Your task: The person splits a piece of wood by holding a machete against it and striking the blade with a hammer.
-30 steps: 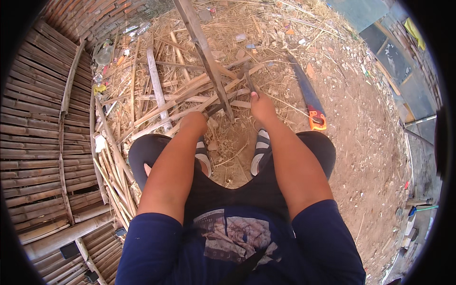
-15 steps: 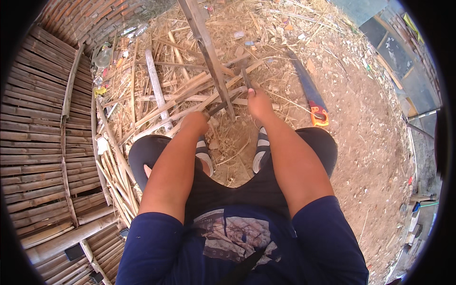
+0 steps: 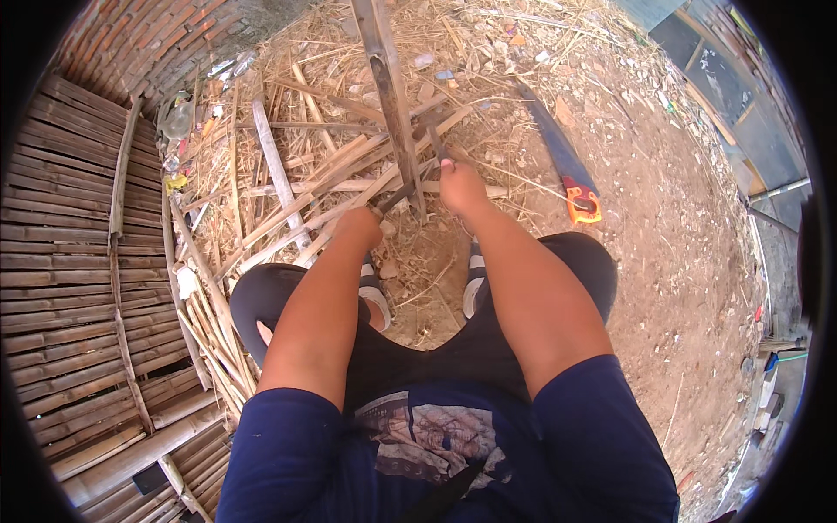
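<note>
My left hand (image 3: 357, 228) is closed round the end of a dark, narrow blade-like tool (image 3: 396, 199). The tool slants up and right to the lower part of a tall wooden post (image 3: 397, 113), seeming to touch it. Just right of the post, my right hand (image 3: 463, 187) grips a slim dark bar (image 3: 435, 139) that sticks out past the thumb. Whether both hands hold one tool or two is unclear. The post stands tilted, its foot near the ground between my shoes and its top beyond the frame.
A handsaw (image 3: 562, 157) with an orange handle lies on the dirt to the right. Wooden strips (image 3: 340, 170) and straw are strewn behind and left of the post. A bamboo slat wall (image 3: 65, 261) borders the left, a brick wall (image 3: 166, 39) the far left.
The post's upper part has swung to the right and stands steeper. My right hand has shifted slightly left, along with a small shift of the whole view. Both hands keep their grip.
</note>
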Demonstrator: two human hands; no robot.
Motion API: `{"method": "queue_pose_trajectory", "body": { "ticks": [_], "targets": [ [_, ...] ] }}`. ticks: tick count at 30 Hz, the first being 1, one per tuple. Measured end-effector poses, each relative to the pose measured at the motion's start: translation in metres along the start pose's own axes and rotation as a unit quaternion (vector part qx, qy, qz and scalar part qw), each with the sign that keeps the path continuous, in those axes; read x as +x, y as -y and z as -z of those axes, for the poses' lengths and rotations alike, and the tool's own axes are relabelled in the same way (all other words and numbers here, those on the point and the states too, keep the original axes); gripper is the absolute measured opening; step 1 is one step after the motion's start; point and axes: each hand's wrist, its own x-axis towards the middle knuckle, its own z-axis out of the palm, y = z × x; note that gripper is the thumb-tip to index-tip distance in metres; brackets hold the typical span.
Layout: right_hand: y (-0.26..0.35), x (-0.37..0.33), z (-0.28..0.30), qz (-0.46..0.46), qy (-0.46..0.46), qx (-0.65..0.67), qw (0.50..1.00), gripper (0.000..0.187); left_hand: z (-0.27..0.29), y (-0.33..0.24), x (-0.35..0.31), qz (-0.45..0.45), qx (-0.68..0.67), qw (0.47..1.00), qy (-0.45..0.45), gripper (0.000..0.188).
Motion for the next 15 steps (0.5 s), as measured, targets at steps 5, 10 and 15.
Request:
{"method": "queue_pose_trajectory", "body": {
  "ticks": [5, 10, 15],
  "targets": [
    [0.0, -0.003, -0.001, 0.015, -0.033, -0.055, 0.998, 0.052, -0.008, 0.001, 0.014, 0.039, -0.052, 0.998, 0.006, 0.039],
    [-0.041, -0.006, -0.009, -0.036, 0.21, -0.262, 0.941, 0.054, -0.014, 0.015, 0.018, 0.043, -0.055, 0.997, -0.016, 0.041],
    [-0.032, 0.009, -0.017, 0.002, -0.016, -0.123, 0.992, 0.051, -0.014, 0.016, 0.012, 0.054, -0.057, 0.997, 0.005, 0.045]
  ]
}}
